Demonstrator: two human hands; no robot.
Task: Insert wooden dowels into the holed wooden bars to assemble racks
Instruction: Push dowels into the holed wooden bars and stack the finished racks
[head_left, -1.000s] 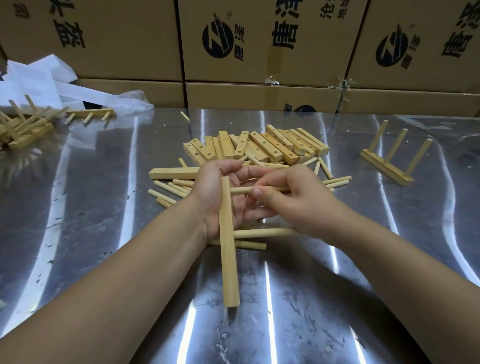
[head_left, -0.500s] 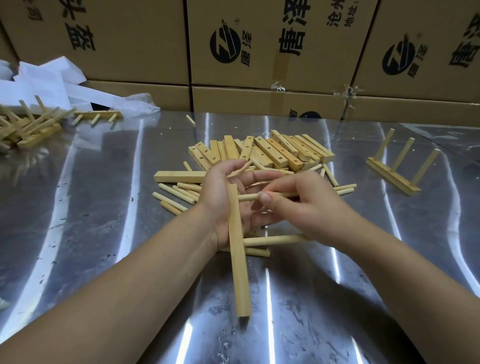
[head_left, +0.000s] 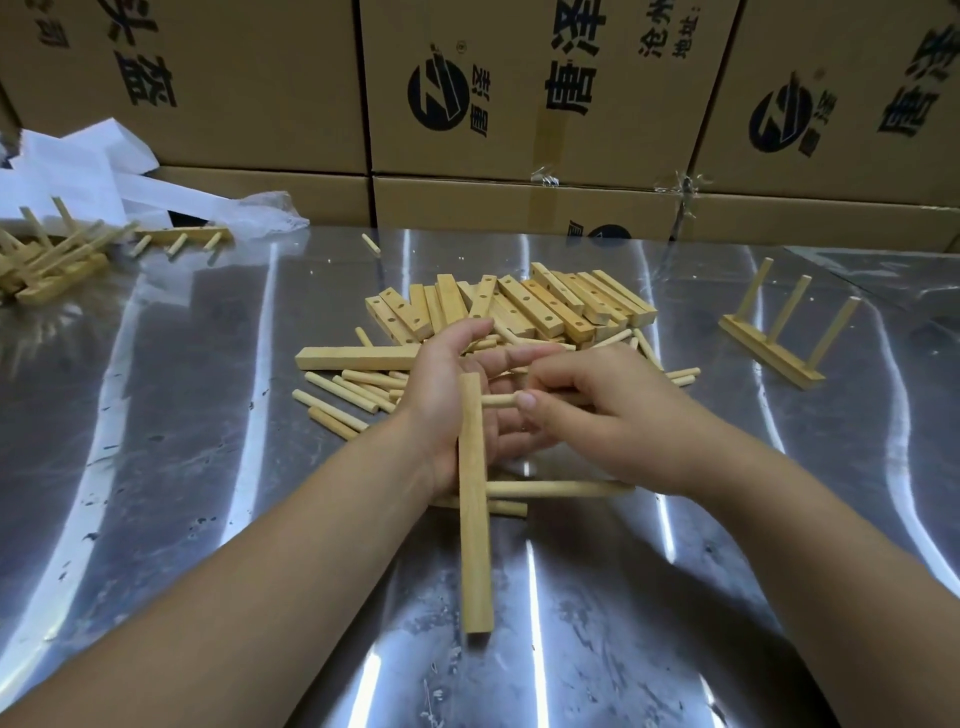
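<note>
My left hand (head_left: 441, 400) grips a long wooden bar (head_left: 475, 519) that points toward me, its near end low over the metal table. A dowel (head_left: 561, 488) sticks out sideways from the bar to the right. My right hand (head_left: 613, 415) pinches another dowel (head_left: 497, 400) and holds its tip against the bar's upper part. Behind the hands lies a pile of holed bars (head_left: 524, 306), and loose dowels (head_left: 343, 395) are scattered to the left.
A finished rack (head_left: 774, 338) with three upright dowels stands at the right. More finished racks (head_left: 52, 260) are heaped at the far left beside white plastic bags (head_left: 104, 182). Cardboard boxes (head_left: 519, 104) wall off the back of the shiny table (head_left: 156, 441).
The hands, bar and dowel keep almost the same pose. The dowel tip in my right hand stays at the bar, and the view has tilted slightly downward.
</note>
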